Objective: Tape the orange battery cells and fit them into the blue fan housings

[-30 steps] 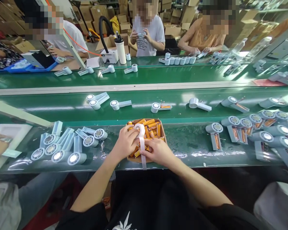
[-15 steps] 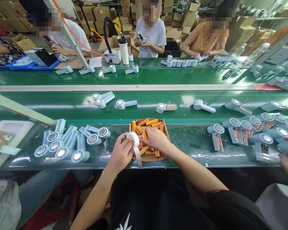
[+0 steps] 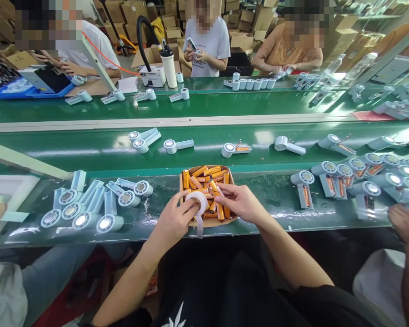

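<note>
My left hand is closed on a roll of white tape, whose loose end hangs down over the front of a cardboard box. The box is filled with orange battery cells, lying in several directions. Over the box's right side, my right hand pinches one orange battery between thumb and fingers. That battery is tilted above the others, with a dark wire at its top end. The roll and the held battery are close together.
Light-blue fan housings lie on the bench to the left. More housings with orange batteries inside crowd the right. Behind runs a green conveyor carrying spaced housings. Co-workers' hands show at both sides; people sit across the line.
My right hand has lifted a battery from the pile and turned, moving slightly right. The tape roll has tilted and shifted a little right and down in my left hand.
</note>
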A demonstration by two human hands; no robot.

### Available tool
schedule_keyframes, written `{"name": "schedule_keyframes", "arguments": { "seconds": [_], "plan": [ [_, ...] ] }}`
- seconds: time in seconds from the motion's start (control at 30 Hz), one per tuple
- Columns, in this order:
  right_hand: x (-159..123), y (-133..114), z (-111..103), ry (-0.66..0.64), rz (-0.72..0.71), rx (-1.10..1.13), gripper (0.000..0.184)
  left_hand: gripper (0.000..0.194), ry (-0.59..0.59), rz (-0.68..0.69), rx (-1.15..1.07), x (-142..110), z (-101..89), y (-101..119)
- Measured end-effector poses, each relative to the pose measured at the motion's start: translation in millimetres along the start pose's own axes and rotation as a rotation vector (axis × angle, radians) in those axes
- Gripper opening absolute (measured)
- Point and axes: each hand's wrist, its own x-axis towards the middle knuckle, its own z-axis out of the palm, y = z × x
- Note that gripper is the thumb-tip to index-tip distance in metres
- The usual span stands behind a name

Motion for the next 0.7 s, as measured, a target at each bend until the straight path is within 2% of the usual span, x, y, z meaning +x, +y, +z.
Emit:
{"name": "schedule_keyframes", "arguments": {
  "seconds": [0.1, 0.2, 0.33, 0.43, 0.57, 0.63, 0.7],
  "plan": [
    [-6, 0, -3, -0.002, -0.008, -0.097, 0.052, 0.045, -0.05, -0.015, 0.028, 2, -0.2, 1],
    [-10, 4, -4, -0.032, -0.028, -0.165, 0.045, 0.039, -0.093, -0.002, 0.059, 5, -2.8, 3],
    [-9, 11, -4, -0.114, -0.044, -0.325, 0.028, 0.024, -0.133, 0.047, 0.12, 15, -8.2, 4],
    [-5, 13, -7, -0.175, -0.044, -0.338, 0.022, 0.023, -0.153, 0.112, 0.16, 23, -11.1, 2],
    [2, 6, -21, -0.25, -0.022, -0.383, 0.02, 0.027, -0.187, 0.21, 0.201, 32, -10.2, 3],
    [6, 1, -29, -0.297, -0.022, -0.44, 0.025, 0.028, -0.226, 0.247, 0.161, 36, -9.7, 4],
    [10, -1, -32, -0.339, -0.001, -0.407, 0.032, 0.027, -0.269, 0.29, 0.133, 41, -11.0, 4]
  ]
}}
